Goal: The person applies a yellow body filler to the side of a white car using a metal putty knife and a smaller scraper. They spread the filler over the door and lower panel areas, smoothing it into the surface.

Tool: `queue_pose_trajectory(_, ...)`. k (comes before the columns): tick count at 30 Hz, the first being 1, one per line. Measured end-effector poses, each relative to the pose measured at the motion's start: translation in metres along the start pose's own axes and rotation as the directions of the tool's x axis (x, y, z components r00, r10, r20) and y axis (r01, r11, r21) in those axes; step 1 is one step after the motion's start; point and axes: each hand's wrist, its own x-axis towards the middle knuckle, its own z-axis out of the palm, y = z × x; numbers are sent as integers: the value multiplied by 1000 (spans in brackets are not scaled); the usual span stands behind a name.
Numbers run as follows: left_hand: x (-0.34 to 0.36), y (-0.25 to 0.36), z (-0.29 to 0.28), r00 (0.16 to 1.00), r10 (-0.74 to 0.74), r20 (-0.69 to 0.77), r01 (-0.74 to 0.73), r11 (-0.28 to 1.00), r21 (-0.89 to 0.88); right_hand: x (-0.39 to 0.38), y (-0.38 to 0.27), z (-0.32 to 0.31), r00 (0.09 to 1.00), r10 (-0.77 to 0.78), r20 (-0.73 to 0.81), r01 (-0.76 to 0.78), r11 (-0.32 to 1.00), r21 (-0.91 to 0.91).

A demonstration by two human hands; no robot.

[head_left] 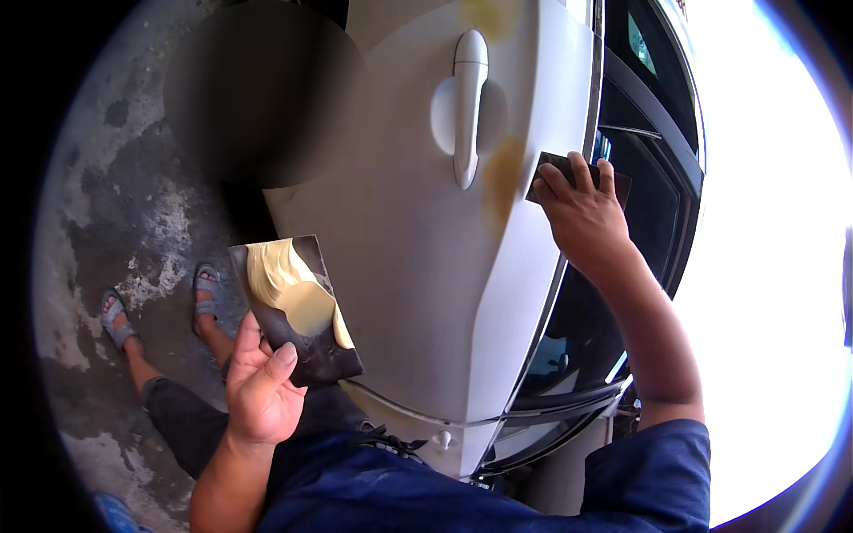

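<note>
We see the left hand (264,391) gripping a dark plate (322,360), thumb on its upper face; beyond the thumb, cream-coloured paste (274,274) coats the plate. The right hand (582,206) holds a dark flat piece (557,166), fingers over it, beside the window edge of a pale car door (400,293). Just left of this hand we note a yellowish patch (503,182); beyond that, a door handle (471,107).

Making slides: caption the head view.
Left hand holds a board of cream paste, right hand a plate at a car door.
</note>
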Motion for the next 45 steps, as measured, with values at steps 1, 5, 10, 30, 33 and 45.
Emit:
queue_pose_trajectory(1, 0, 1, 2, 1000, 20, -18, -20, 1000, -15, -7, 1, -4, 1000, 21, 2, -21, 1000, 19)
queue_pose_trajectory(5, 1, -2, 6, 999, -44, -17, 43, 999, -20, -43, -27, -31, 968, -108, -228, 227, 767, 600)
queue_pose_trajectory(10, 3, -14, 38, 998, -52, -32, 48, 992, -114, -67, -109, -39, 773, -108, -625, 609, -152, 779)
queue_pose_trajectory(30, -5, -9, 7, 999, -6, -47, 4, 999, -46, 24, -36, 23, 975, -120, -187, 127, 992, 24)
queue_pose_trajectory(33, -4, -10, 2, 999, 2, -52, -2, 1000, 3, 16, -32, 25, 979, -98, -177, 101, 995, 9)
queue_pose_trajectory(45, -4, -6, 12, 998, -26, -49, 23, 999, -49, -39, -25, -19, 992, -21, -126, 61, 944, 325)
